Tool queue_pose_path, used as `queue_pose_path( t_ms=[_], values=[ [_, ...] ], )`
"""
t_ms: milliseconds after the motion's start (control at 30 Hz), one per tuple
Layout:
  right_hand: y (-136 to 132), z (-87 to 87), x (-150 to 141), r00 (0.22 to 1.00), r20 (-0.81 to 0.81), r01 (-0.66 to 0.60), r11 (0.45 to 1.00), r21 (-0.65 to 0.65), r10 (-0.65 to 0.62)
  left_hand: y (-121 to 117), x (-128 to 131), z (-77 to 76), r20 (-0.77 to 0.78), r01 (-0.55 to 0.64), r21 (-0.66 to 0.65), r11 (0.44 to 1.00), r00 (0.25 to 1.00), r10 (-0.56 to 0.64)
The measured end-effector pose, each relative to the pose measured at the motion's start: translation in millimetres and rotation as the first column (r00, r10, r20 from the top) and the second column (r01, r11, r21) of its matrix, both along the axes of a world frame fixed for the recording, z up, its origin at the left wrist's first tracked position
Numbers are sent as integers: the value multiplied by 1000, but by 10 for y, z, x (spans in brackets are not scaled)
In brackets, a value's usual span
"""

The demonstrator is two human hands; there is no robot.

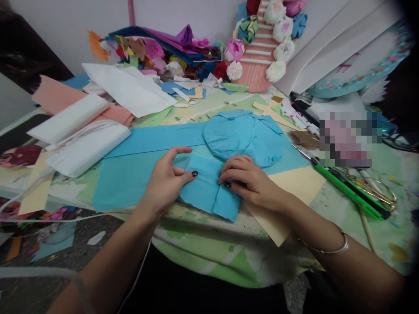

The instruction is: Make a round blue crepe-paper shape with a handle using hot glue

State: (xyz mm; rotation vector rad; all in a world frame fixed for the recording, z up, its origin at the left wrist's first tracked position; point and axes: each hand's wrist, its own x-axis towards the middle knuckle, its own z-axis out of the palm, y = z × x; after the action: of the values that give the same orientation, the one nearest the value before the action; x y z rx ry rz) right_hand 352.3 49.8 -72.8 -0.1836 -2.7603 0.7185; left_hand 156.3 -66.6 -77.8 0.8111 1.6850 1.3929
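Note:
A small piece of blue crepe paper (203,192), creased across its middle, lies near the table's front edge between my hands. My left hand (168,179) holds its left side, with the thumb on top and the index finger stretched out; the other fingertips are partly hidden. At the right side, my right hand (247,179) pinches the paper along a fold with bent fingers. Just behind is a rounded, wrinkled blue crepe paper shape (242,135). A long folded blue strip (157,139) and a flat blue sheet (121,179) extend to the left.
Green utility knife (353,189) and gold-handled scissors (379,192) lie right. A cream sheet (294,187) sits under my right forearm. White paper rolls (88,150) lie left. Paper flowers (283,28) and coloured scraps (153,52) stand at the back. A white cable (65,220) crosses left.

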Motion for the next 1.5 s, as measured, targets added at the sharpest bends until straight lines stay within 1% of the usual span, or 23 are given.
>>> queue_pose_path(
  t_ms=[133,267,400,467,567,633,700,767,800,867,933,1033,1167,1333,1500],
  values=[
    [-15,51,10,999,34,-17,1000,5,17,8,-1,31,1,-8,-36,999,1000,8],
    [-25,79,19,998,48,-29,1000,11,28,15,-9,4,-4,-9,-60,998,1000,9],
    [-44,46,52,1000,8,-16,997,73,15,-27,-13,1,-82,-15,-13,1000,997,14],
    [-96,27,86,999,-9,32,988,152,-31,-59,-12,33,-143,-3,-29,1000,990,-1],
    [-253,12,154,989,-25,148,942,302,-148,-95,-17,89,-211,49,-124,991,975,-75],
    [-384,11,196,977,-33,210,911,354,-212,-100,-28,105,-216,84,-149,985,970,-115],
    [-501,16,222,970,-16,229,901,367,-241,-84,-45,103,-192,123,-146,982,970,-150],
    [-576,27,225,971,32,209,906,367,-237,-46,-64,97,-176,172,-142,975,965,-196],
    [-595,35,219,971,58,195,910,366,-231,-20,-73,95,-193,187,-142,972,958,-212],
    [-601,49,196,968,110,172,918,356,-224,42,-90,101,-288,183,-147,972,932,-220],
    [-579,58,170,963,144,168,923,347,-229,111,-105,114,-403,161,-167,973,889,-216],
    [-536,67,140,956,178,168,933,318,-232,210,-120,136,-501,154,-201,967,833,-236],
    [-502,77,120,957,180,182,953,241,-228,313,-115,156,-576,161,-224,961,774,-264],
    [-487,72,128,969,127,186,967,176,-210,372,-92,175,-661,162,-249,955,692,-290],
    [-483,44,144,977,105,172,975,142,-187,391,-64,183,-678,138,-246,959,683,-272]
  ],
)
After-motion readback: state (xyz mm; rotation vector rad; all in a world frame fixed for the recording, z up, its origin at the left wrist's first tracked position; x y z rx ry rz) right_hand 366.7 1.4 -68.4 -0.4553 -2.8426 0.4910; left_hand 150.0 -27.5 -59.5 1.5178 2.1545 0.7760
